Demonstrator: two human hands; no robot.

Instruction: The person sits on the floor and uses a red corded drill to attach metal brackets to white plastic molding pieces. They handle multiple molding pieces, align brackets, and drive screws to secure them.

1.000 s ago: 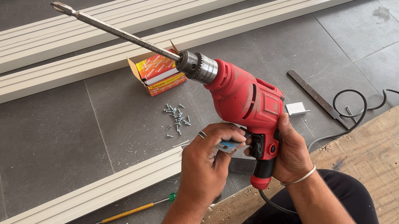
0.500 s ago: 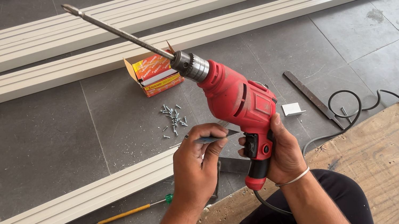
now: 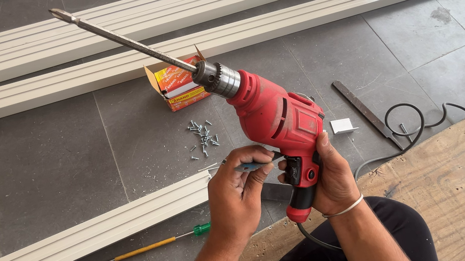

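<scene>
**Inspector A:** While the red electric drill sits in the centre of the frame, its long bit runs toward the upper left. The right hand is clenched round the pistol grip.

**Inspector B:** And the left hand?

**Inspector A:** Its fingers pinch a small grey tool held against the drill body beside the trigger. What kind of tool, I cannot tell.

**Inspector B:** Handling?

**Inspector A:** I judge the drill rigid, fairly heavy and nose-weighted by the metal chuck. The grip is the sound hold, with a second hand on the body. The bit is thin and should not be grasped. The black cord trails at right and may drag.

**Inspector B:** Surroundings?

**Inspector A:** Loose screws and an open carton lie on the tiles beyond. A white channel lies at lower left, with a screwdriver below it.
</scene>
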